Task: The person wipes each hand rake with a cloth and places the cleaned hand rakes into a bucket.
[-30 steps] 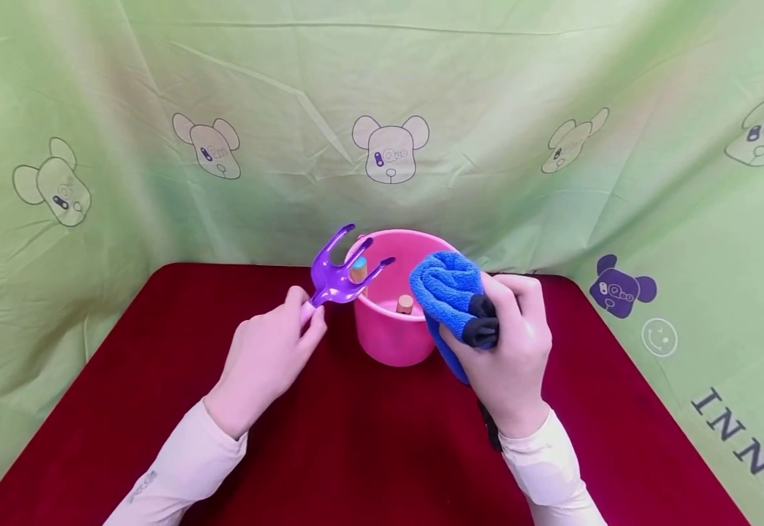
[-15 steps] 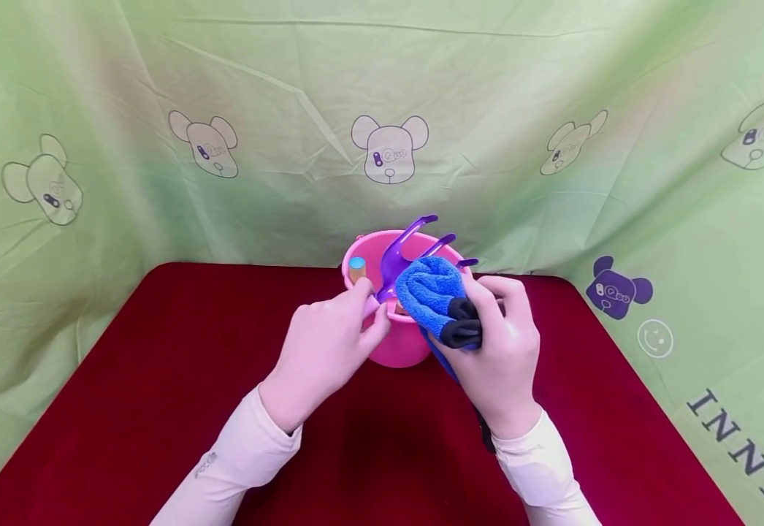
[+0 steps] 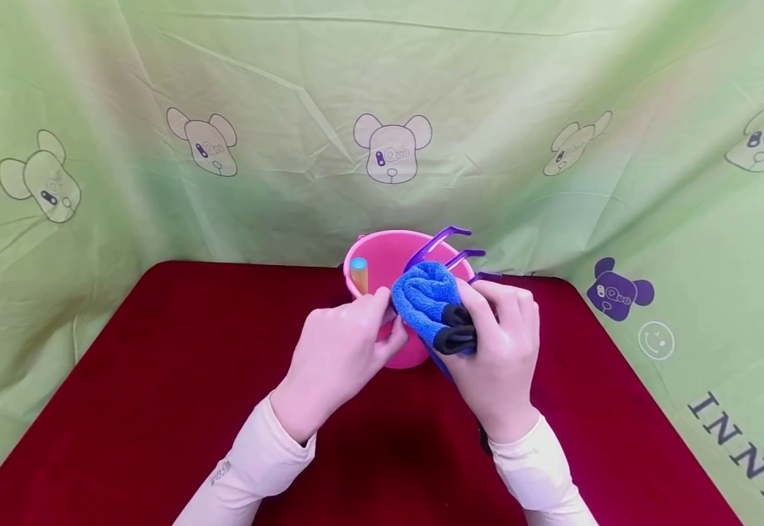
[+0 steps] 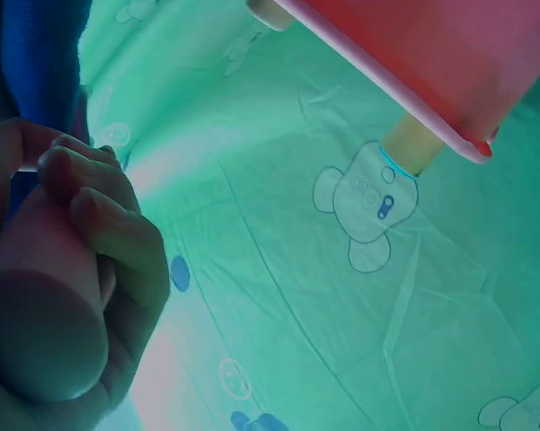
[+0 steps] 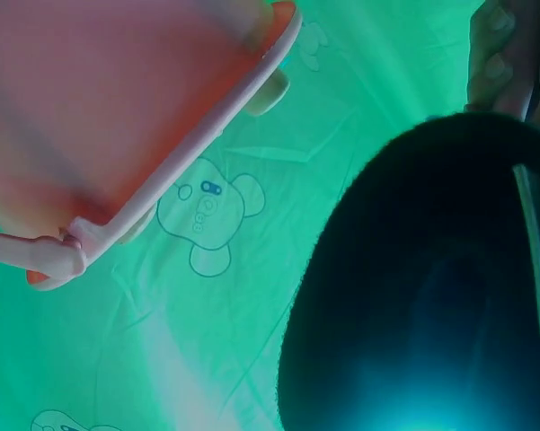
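Note:
My left hand (image 3: 339,358) grips the pink handle (image 4: 45,350) of a purple hand fork (image 3: 429,245). Its tines point up and to the right over the bucket, and the fork's middle is hidden behind a folded blue cloth (image 3: 424,292) with black ends. My right hand (image 3: 508,351) holds that cloth in a thick fold, thumb in front. In the head view the left fingertips are right at the cloth's left edge. A pink bucket (image 3: 403,356) stands behind both hands. Dark and rounded, the cloth's underside (image 5: 413,269) fills much of the right wrist view.
Inside the bucket leans a wooden stick (image 3: 359,276) with a blue end. The red-covered table (image 3: 211,351) lies under the arms. A green curtain (image 3: 290,88) with bear drawings surrounds it. The bucket's pale handle (image 5: 27,251) shows in the right wrist view.
My left hand has moved right with the hand fork, from the bucket's left side to behind the cloth. The right hand and cloth have shifted slightly left.

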A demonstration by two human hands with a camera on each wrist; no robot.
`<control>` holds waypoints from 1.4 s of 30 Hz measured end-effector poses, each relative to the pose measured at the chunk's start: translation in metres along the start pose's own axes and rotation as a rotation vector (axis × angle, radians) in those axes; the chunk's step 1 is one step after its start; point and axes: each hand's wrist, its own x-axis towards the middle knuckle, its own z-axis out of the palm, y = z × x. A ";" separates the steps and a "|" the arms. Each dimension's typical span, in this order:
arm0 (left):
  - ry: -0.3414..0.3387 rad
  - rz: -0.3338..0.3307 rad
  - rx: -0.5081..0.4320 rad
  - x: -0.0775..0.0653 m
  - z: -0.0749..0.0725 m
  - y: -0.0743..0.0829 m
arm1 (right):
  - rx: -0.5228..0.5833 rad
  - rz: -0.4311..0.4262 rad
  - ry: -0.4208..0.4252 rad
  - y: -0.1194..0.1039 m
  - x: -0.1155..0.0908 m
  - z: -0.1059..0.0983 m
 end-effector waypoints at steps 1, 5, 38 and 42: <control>0.007 0.019 0.014 0.000 0.000 0.000 | 0.002 -0.001 0.001 0.000 0.000 0.000; 0.028 0.081 0.050 -0.001 -0.003 -0.001 | 0.034 0.016 0.008 -0.002 -0.001 0.000; 0.096 0.155 0.040 -0.005 -0.008 0.004 | 0.086 -0.007 0.111 0.001 0.001 0.001; 0.098 0.159 0.041 -0.004 -0.007 0.004 | 0.084 -0.008 0.094 0.002 0.002 0.000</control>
